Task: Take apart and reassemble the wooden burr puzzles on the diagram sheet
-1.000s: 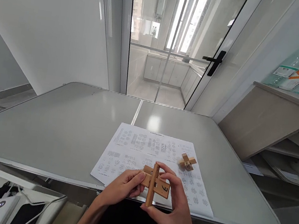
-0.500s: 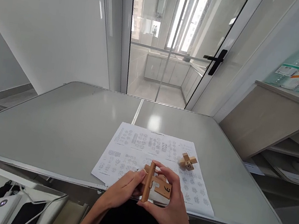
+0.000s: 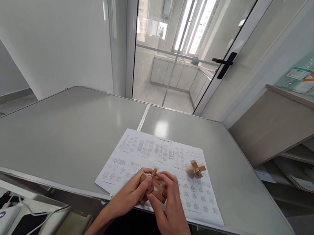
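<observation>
Wooden puzzle pieces [image 3: 158,192], brown with a black mark on one of them, are held between both hands over the near edge of a printed sheet [image 3: 138,160]. My left hand [image 3: 130,192] is closed round the left part of the pieces, its thumb on top. Fingers of my right hand [image 3: 170,211] grip the right part, thumb at the near side. How the pieces fit together is partly hidden by the fingers. On the sheet's right side rests a lighter wooden interlocking puzzle [image 3: 196,169] with a letter on it.
The sheet lies on a grey table [image 3: 83,133] with a seam [image 3: 144,117]. Beyond stands a glass door with a black handle [image 3: 227,65]. Plastic bottles [image 3: 312,74] top a shelf at the right. Cables and a white device [image 3: 3,214] are at the lower left.
The long wooden bar, upright between the hands before, is now turned and mostly covered by fingers. My right hand has moved left, closer to my left hand.
</observation>
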The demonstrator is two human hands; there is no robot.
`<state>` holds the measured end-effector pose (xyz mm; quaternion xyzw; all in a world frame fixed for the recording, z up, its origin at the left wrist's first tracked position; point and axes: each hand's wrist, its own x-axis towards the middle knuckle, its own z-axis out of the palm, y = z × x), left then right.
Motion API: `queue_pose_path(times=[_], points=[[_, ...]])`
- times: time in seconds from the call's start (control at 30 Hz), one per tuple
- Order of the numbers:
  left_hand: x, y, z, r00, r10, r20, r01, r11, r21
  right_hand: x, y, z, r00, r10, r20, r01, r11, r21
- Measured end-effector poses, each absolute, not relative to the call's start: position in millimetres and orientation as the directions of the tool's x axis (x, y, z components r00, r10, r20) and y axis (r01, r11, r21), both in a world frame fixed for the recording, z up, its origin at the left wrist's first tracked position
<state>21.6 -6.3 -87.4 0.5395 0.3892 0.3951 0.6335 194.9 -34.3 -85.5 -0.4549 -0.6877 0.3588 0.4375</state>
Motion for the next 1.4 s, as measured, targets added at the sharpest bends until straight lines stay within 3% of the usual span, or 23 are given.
queue_pose_path(times=[0.17, 0.53, 0.7, 0.77, 0.93, 1.1, 1.2, 1.4], points=[[22.5, -5.9, -91.4, 0.351, 0.934, -0.059, -0.098, 0.099, 0.99, 192.8, -34.2, -77.8, -0.237, 0.957, 0.17, 0.292, 0.237, -0.927], [24.5, -2.5, -91.2, 0.26, 0.965, -0.035, 0.004, 0.035, 0.999, 202.6, -40.4, -78.5, -0.231, 0.966, 0.115, 0.283, 0.18, -0.942], [24.3, 3.9, -96.1, -0.007, 0.997, -0.082, -0.164, 0.079, 0.983, 213.8, -44.8, -74.0, -0.192, 0.977, 0.088, 0.3, 0.144, -0.943], [25.0, 4.9, -98.0, -0.041, 0.997, -0.069, -0.186, 0.06, 0.981, 221.2, -44.6, -76.0, -0.156, 0.986, 0.061, 0.313, 0.108, -0.944], [31.8, -1.9, -99.5, 0.062, 0.998, 0.034, 0.051, -0.037, 0.998, 236.4, -31.9, -89.5, 0.029, 0.999, 0.04, 0.392, 0.026, -0.92], [33.7, -8.5, -89.7, 0.148, 0.971, 0.19, 0.38, -0.233, 0.895, 242.4, -11.0, -100.1, 0.049, 0.983, 0.178, 0.515, 0.128, -0.847], [34.4, -9.5, -87.0, 0.221, 0.953, 0.206, 0.419, -0.283, 0.862, 242.8, -0.9, -104.0, 0.021, 0.969, 0.247, 0.541, 0.196, -0.818], [35.2, -10.2, -97.8, 0.147, 0.984, 0.101, 0.449, -0.158, 0.88, 242.2, 7.5, -115.9, -0.008, 0.971, 0.237, 0.518, 0.207, -0.83]])
